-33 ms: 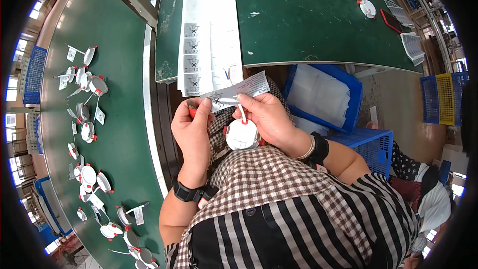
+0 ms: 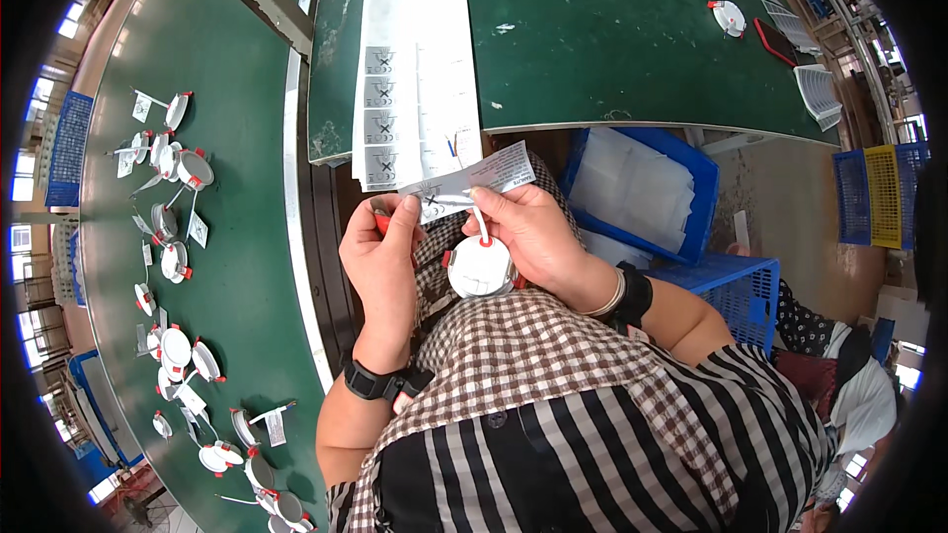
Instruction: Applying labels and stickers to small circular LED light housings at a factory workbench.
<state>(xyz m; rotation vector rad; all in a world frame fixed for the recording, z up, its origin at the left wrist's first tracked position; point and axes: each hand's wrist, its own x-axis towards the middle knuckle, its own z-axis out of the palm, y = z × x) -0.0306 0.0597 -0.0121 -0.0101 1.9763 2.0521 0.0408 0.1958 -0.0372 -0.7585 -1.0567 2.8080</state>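
Note:
A silver-grey printed label (image 2: 506, 170) is stretched between my hands, in front of my chest. My left hand (image 2: 381, 262) pinches its left end between thumb and fingers; something red and dark shows among those fingers, too hidden to name. With thumb on top, my right hand (image 2: 541, 245) grips the label's middle, by the white cable (image 2: 483, 226). That cable runs down to a round white downlight (image 2: 479, 271) with red clips, hanging against my checked apron. Coloured wire ends (image 2: 451, 147) stick up beyond the label's upper edge. Label sheets (image 2: 420, 49) lie just past my hands, overhanging the bench edge.
On the green table (image 2: 247, 237) at left lie several downlights (image 2: 176, 347) with tagged cables. The green bench (image 2: 592, 39) ahead bears another downlight (image 2: 729, 18) and a red-edged phone (image 2: 776, 41). A blue bin (image 2: 703, 199) and blue crate (image 2: 741, 286) stand at right.

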